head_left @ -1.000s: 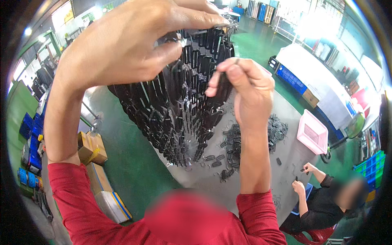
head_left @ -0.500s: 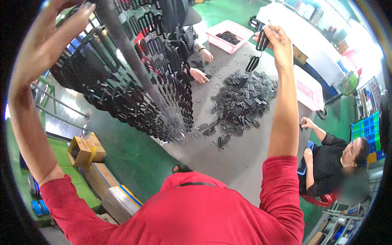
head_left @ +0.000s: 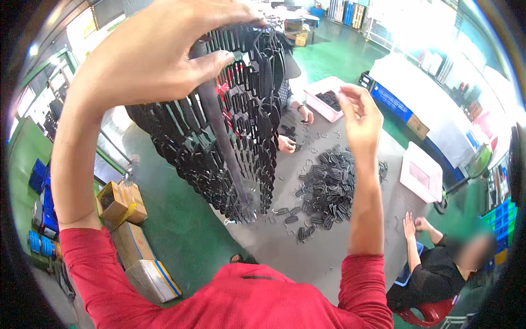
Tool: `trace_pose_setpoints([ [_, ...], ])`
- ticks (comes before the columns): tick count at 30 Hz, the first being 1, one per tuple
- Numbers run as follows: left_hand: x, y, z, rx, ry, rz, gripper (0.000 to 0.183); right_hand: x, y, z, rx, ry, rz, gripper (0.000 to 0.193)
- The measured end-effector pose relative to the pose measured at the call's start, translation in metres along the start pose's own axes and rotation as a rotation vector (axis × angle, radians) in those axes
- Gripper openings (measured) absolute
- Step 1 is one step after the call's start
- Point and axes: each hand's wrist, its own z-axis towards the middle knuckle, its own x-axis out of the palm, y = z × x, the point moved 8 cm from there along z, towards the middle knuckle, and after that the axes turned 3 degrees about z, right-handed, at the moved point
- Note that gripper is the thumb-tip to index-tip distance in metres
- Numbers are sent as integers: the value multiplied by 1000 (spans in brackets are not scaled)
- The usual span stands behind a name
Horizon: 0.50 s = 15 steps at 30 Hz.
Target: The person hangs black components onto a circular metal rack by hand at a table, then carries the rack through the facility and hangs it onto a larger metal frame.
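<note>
My left hand (head_left: 164, 57) reaches across the top of a tall rack hung densely with black looped pieces (head_left: 189, 131). Its thumb and fingers are spread apart at the rack's dark upright pole (head_left: 222, 131), with black pieces showing behind the gap. My right hand (head_left: 361, 118) is raised over the table, fingers loosely bent and slightly apart, with nothing visible in them. Below it lies a heap of small black ribbed pieces with metal hooks (head_left: 329, 186). A few loose ones (head_left: 290, 214) lie between heap and rack.
Past the rack, a co-worker's hands (head_left: 287, 143) handle black pieces on the grey table (head_left: 274, 247). A pink tray of dark pieces (head_left: 337, 112) and another pink tray (head_left: 405, 175) stand along the table. Another person (head_left: 433, 274) sits at right. Cardboard boxes (head_left: 129, 203) stand at left.
The black hooked pieces that hung from my right hand are no longer seen there. My left hand has come rightward over the rack top. The whole view has shifted, with the table lower.
</note>
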Motion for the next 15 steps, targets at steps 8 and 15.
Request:
trace_pose_setpoints([
  [8, 0, 2, 0, -136, -138, -43, 38, 63, 183, -24, -389, -190, -174, 19],
  [15, -1, 1, -5, -134, -162, -17, 39, 75, 158, -10, -346, -144, 291, 11],
])
